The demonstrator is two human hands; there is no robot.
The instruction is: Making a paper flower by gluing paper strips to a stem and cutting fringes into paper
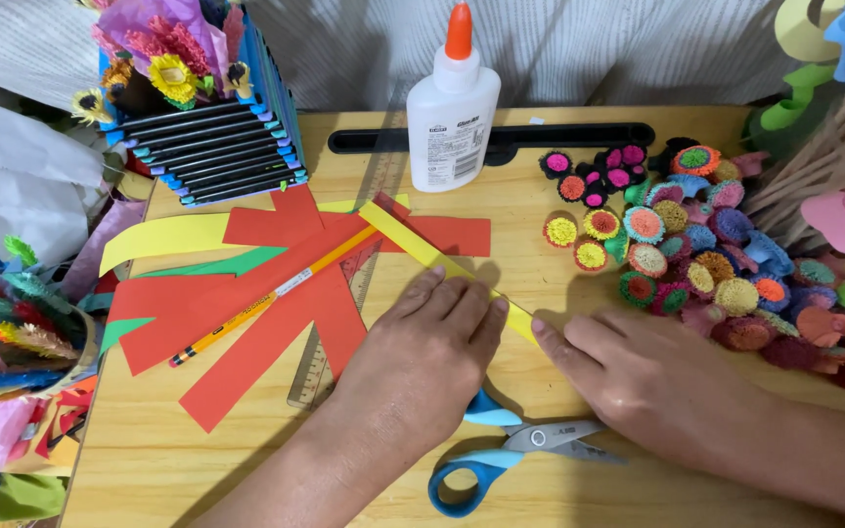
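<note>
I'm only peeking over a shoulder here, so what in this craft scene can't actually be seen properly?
Head view, the only one:
- Yellow strip: its middle lies under the left hand.
- Scissors: upper handle behind the left forearm.
- Clear ruler: mostly covered by red paper strips.
- Right hand: forearm cut off by the frame's edge.

Bright, even light from above; soft shadows under both hands; sharp focus, slight edge distortion

I saw a home craft table: a wooden tabletop (pixel 540 293) crowded with a glue bottle (pixel 452 108), scissors (pixel 520 445), cut coloured paper strips (pixel 276 323) and rolled paper flowers (pixel 696 264).
</note>
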